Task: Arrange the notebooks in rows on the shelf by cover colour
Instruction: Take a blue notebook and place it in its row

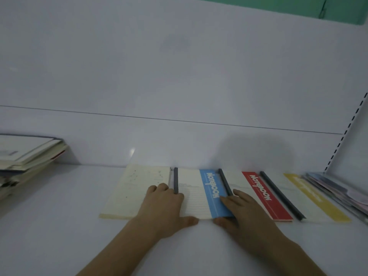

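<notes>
Several notebooks lie flat in a row on the white shelf: a cream one, a blue-striped one, a red-striped one and a yellow-striped one. My left hand rests flat on the left edge of the blue-striped notebook, over its dark spine, with the thumb along the front edge. My right hand lies flat on that notebook's right side, fingers straight on the blue stripe, thumb at the front edge.
A loose pile of notebooks sits at the far left of the shelf. More notebooks with pale blue and pink covers lie at the far right. A slotted upright stands at the right.
</notes>
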`<state>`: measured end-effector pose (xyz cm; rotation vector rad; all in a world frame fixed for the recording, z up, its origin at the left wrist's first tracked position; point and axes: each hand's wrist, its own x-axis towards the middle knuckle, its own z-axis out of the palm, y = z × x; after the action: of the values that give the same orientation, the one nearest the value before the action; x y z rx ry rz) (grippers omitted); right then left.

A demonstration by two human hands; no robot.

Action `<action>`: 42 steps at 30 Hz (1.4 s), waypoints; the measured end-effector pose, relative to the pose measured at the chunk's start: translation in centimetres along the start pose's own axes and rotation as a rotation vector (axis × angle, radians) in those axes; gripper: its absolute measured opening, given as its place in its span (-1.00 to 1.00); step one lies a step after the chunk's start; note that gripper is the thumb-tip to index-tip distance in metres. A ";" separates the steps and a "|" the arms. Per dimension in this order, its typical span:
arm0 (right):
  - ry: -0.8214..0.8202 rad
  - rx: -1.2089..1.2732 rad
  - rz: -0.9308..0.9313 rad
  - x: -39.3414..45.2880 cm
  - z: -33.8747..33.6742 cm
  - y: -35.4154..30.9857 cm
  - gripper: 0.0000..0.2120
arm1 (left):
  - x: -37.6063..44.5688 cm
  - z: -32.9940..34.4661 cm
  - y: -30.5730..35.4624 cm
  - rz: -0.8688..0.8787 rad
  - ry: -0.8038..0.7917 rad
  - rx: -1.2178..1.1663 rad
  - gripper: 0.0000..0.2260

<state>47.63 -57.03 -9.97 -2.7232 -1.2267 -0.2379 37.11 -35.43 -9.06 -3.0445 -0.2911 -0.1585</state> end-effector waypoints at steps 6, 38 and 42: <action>-0.027 0.005 -0.101 1.3 0.1 1.3 -0.21 | 0.3 -0.5 -0.5 0.002 -0.065 -0.157 -0.51; 0.061 0.158 -0.174 -1.1 -1.7 -7.4 -0.29 | -7.9 -1.7 -0.8 -0.210 0.482 -0.183 -0.63; 0.096 0.146 -0.238 -1.8 -2.5 -12.9 -0.26 | -12.2 -3.0 -3.9 -0.245 0.525 -0.164 -0.59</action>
<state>36.56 -50.43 -7.06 -2.4140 -1.4770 -0.2902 24.13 -34.13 -7.13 -2.9584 -0.6255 -1.0166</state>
